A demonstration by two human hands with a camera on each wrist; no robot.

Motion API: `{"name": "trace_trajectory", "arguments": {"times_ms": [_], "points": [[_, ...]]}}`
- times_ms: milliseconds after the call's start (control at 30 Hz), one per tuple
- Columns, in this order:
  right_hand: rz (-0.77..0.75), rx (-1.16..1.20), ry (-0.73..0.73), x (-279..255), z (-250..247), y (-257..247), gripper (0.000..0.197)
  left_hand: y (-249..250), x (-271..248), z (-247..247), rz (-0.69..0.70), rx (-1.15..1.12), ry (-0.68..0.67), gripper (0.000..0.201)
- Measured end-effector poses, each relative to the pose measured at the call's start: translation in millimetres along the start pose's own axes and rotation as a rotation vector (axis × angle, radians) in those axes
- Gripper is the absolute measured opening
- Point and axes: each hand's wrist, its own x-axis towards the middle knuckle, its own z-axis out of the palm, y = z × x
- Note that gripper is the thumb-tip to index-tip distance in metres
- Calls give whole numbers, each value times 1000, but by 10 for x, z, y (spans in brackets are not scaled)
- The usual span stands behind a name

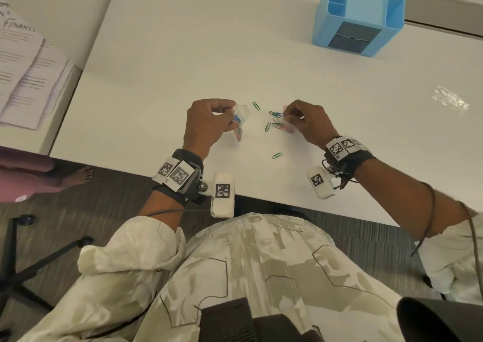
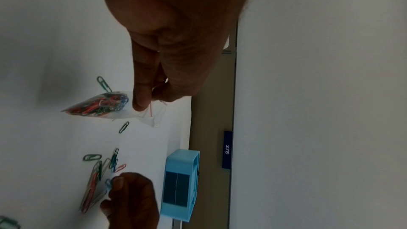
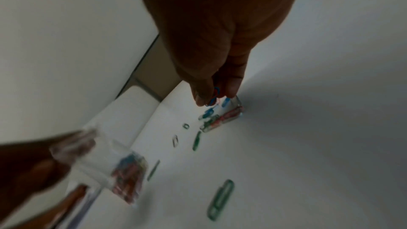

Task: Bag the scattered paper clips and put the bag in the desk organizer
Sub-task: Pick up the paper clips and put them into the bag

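My left hand [image 1: 231,118] pinches the top of a small clear zip bag [image 1: 241,122] holding colored paper clips, lifted just off the white desk [image 1: 183,54]. In the left wrist view the bag [image 2: 99,105] hangs from my left hand [image 2: 149,101] by its red-striped mouth. My right hand [image 1: 287,113] pinches a blue paper clip [image 3: 214,96] over a small heap of clips and a clear packet of red ones [image 3: 231,114]. Loose green clips [image 1: 277,155] lie between the hands. The blue desk organizer [image 1: 324,33] stands at the far right.
Printed papers [image 1: 23,62] lie on a lower surface at the left. A crumpled clear wrapper [image 1: 449,97] sits on the desk at the right. A chair base [image 1: 26,263] and another person's foot [image 1: 78,177] are on the floor to the left.
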Motion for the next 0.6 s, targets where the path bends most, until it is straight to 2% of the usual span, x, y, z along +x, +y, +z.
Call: {"name": "trace_trajectory", "arguments": {"times_ms": [100, 333, 467, 600], "points": [[32, 73, 7, 13, -48, -44, 9, 1, -2, 85, -8, 7, -14, 17], [5, -99, -60, 9, 221, -34, 30, 24, -2, 188, 4, 21, -28, 19], [-44, -118, -16, -18, 317, -40, 18, 39, -11, 190, -3, 10, -26, 19], [-55, -167, -34, -18, 300, -44, 17, 25, -3, 168, 5, 6, -23, 20]]}}
